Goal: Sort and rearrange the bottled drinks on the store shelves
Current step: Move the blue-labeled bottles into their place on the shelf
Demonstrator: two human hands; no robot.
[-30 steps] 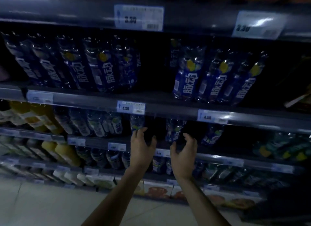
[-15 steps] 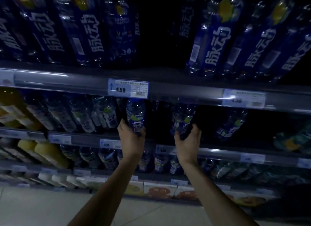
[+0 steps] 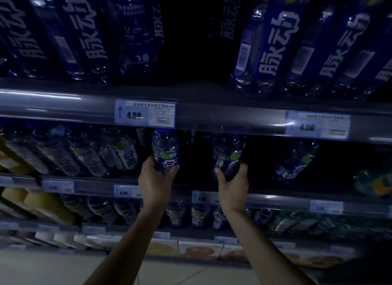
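Two blue bottled drinks, second shelf, below the 4.50 price tag (image 3: pixel 145 114): left bottle (image 3: pixel 165 150) directly under it, gripped by left hand (image 3: pixel 156 178); right bottle (image 3: pixel 228 155) further right, gripped by right hand (image 3: pixel 233 184).

Price tag (image 3: pixel 145 113) reading 4.50, printed cartons (image 3: pixel 199 249) lowest, pale floor (image 3: pixel 63 270)

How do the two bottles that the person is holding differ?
The left bottle stands almost upright; the right bottle seems to lean a little. The left bottle is better lit, with a plain label; the right bottle sits in shadow. The left bottle is just under a 4.50 price tag; the right bottle is not. Both have blue labels with a green spot, and the left hand and right hand grip them low down.
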